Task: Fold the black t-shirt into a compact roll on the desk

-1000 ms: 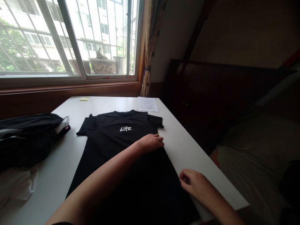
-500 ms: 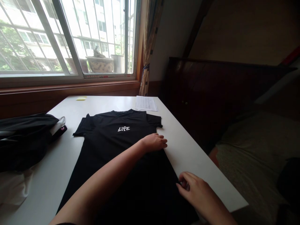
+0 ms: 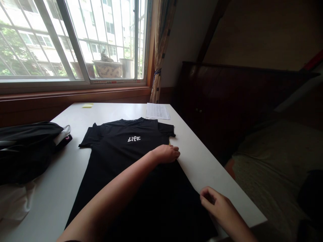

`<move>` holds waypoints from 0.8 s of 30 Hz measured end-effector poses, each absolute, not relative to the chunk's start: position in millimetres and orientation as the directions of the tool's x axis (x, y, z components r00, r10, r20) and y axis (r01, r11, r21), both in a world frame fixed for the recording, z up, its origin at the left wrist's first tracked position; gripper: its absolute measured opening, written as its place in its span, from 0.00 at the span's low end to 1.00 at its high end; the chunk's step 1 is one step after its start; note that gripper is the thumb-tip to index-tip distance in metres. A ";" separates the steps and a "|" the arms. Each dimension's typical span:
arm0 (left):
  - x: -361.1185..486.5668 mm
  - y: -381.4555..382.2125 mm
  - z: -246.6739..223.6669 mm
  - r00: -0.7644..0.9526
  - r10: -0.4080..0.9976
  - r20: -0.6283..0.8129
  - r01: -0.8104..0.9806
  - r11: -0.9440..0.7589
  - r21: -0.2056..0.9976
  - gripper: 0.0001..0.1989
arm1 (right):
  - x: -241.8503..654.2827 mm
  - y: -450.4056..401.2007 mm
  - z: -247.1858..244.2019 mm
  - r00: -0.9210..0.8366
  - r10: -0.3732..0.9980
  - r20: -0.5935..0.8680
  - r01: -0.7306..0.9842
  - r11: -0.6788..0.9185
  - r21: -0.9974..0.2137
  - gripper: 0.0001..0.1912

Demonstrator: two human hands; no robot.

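A black T-shirt (image 3: 118, 154) with a small white print on its chest lies spread flat on a white table, its collar toward the window. My left hand (image 3: 169, 153) reaches across the shirt, fingers closed on its right side edge just below the sleeve. Lower down, my right hand (image 3: 214, 201) pinches the same side edge between thumb and curled forefinger, nearer the hem. The shirt's lower part runs out of view beneath my left forearm.
Dark and white clothes (image 3: 30, 151) are heaped on the left of the white table (image 3: 202, 161). Printed sheets (image 3: 157, 111) and a yellow sticky note (image 3: 87, 105) lie at the far edge. Behind stand a barred window and a tied curtain (image 3: 159, 50).
My right hand has shifted slightly right and outward, drawing the shirt's side edge with it. My left hand is almost where it was, its fingers more tightly closed.
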State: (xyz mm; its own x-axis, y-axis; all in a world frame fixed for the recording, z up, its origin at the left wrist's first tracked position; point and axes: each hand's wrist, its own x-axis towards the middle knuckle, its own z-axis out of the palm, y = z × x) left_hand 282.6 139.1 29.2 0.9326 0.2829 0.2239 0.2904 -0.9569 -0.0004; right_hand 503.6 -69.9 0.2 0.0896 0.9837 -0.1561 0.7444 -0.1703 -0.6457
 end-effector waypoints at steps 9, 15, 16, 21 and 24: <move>297.3 116.2 34.8 0.977 -0.007 0.214 -0.017 -0.999 0.045 0.04 | 500.1 -73.3 1.2 0.117 0.983 -0.139 0.781 -0.178 -0.598 0.10; 298.6 110.2 32.3 0.969 -0.090 0.230 -0.074 -0.994 -0.074 0.10 | 496.7 -77.6 2.1 0.049 0.993 -0.105 0.845 -0.097 -0.526 0.07; 299.1 109.9 31.8 0.969 -0.087 0.232 -0.070 -0.994 -0.081 0.09 | 495.9 -78.9 2.8 0.036 0.993 -0.111 0.859 -0.088 -0.505 0.07; 306.9 108.4 32.7 0.971 0.012 0.240 0.024 -0.999 -0.048 0.06 | 495.3 -83.6 6.6 0.020 0.986 -0.163 0.923 -0.081 -0.375 0.06; 312.5 107.8 34.2 0.971 0.070 0.230 0.071 -0.997 0.004 0.06 | 500.4 -84.0 5.9 0.046 0.977 -0.209 0.927 -0.120 -0.355 0.06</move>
